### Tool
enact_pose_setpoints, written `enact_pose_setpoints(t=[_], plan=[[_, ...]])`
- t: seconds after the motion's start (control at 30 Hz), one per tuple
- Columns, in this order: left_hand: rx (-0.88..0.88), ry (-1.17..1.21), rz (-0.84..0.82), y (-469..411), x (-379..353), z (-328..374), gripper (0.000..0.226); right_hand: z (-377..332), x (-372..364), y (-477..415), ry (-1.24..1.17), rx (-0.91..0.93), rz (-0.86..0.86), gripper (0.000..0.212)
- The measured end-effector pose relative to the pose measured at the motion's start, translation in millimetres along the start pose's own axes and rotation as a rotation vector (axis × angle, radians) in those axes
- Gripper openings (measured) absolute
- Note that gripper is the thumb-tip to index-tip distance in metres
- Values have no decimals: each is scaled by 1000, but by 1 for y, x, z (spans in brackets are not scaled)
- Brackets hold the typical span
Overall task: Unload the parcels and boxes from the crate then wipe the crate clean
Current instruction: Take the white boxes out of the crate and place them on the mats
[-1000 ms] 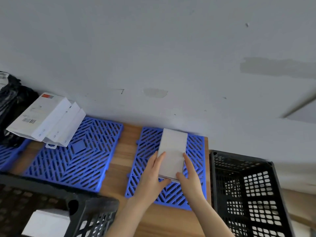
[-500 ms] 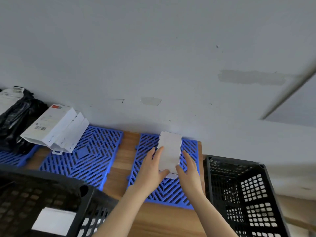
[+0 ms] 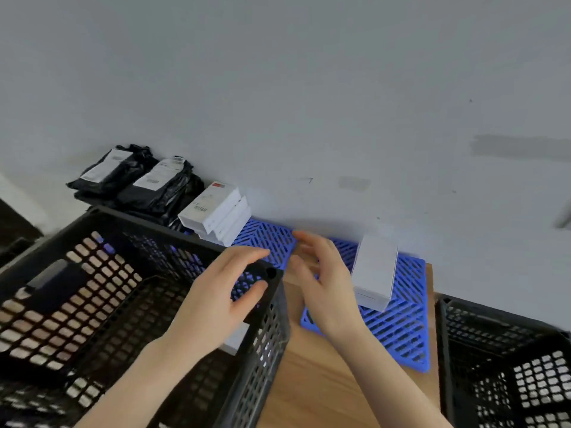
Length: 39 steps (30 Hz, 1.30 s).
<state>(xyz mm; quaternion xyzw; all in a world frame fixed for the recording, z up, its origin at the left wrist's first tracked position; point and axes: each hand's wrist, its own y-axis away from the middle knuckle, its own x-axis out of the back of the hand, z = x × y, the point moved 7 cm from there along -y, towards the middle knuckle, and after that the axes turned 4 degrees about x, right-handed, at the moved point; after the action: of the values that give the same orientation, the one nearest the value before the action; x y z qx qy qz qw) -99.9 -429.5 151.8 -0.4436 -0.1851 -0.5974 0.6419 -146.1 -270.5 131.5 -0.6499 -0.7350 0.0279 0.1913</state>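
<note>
The black parcels (image 3: 139, 180) by the wall carry white shipping labels, too small to read. The stack of white boxes (image 3: 213, 211) beside them shows a red mark and a barcode, but its print is illegible. A plain white box (image 3: 375, 270) lies flat on the blue mat (image 3: 398, 332), its long axis pointing toward the wall. Another small white box (image 3: 236, 338) sits in the black crate (image 3: 154, 225) on the tabletop (image 3: 309, 381), partly hidden by the left hand (image 3: 216, 291). The right hand (image 3: 324, 282) hovers over the mat. Each grip is wide and holds nothing.
</note>
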Motion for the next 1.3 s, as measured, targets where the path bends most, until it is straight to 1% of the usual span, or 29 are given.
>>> enact_pose_setpoints(t=[0.07, 0.2, 0.3, 0.4, 0.47, 0.57, 0.67, 0.73, 0.8, 0.93, 1.03, 1.1, 1.17, 1.3], plan=[[-1, -27, -36, 18, 13, -23, 46, -10, -25, 6, 12, -5, -24, 35], [14, -99, -178, 48, 27, -87, 57, -26, -72, 9, 115, 20, -6, 34], [-2, -145, -266, 54, 34, -137, 66, -27, -119, 10, 185, -26, -29, 34], [21, -132, -380, 53, 32, -179, 74, -20, -169, 13, 309, -84, -117, 39], [25, -122, -433, 52, 28, -199, 77, -8, -194, 16, 464, -134, -200, 47], [16, -142, -510, 51, 17, -222, 84, 19, -217, 24, 695, -285, -319, 58], [35, -183, -584, 52, -3, -242, 90, 49, -232, 34, 913, -439, -495, 69], [76, -164, -628, 54, -18, -256, 94, 68, -239, 41, 965, -516, -566, 77], [94, -153, -668, 56, -33, -267, 95, 85, -242, 44, 1009, -553, -575, 83], [122, -203, -771, 66, -66, -288, 97, 118, -243, 52, 1106, -651, -618, 83], [106, -179, -818, 72, -85, -289, 95, 133, -244, 57, 1133, -662, -585, 85], [79, -174, -818, 74, -93, -287, 88, 137, -245, 59, 1176, -615, -526, 82], [65, -162, -782, 70, -93, -286, 77, 137, -246, 59, 1206, -590, -487, 77], [51, -135, -762, 66, -80, -287, 61, 134, -250, 54, 1212, -605, -563, 75]])
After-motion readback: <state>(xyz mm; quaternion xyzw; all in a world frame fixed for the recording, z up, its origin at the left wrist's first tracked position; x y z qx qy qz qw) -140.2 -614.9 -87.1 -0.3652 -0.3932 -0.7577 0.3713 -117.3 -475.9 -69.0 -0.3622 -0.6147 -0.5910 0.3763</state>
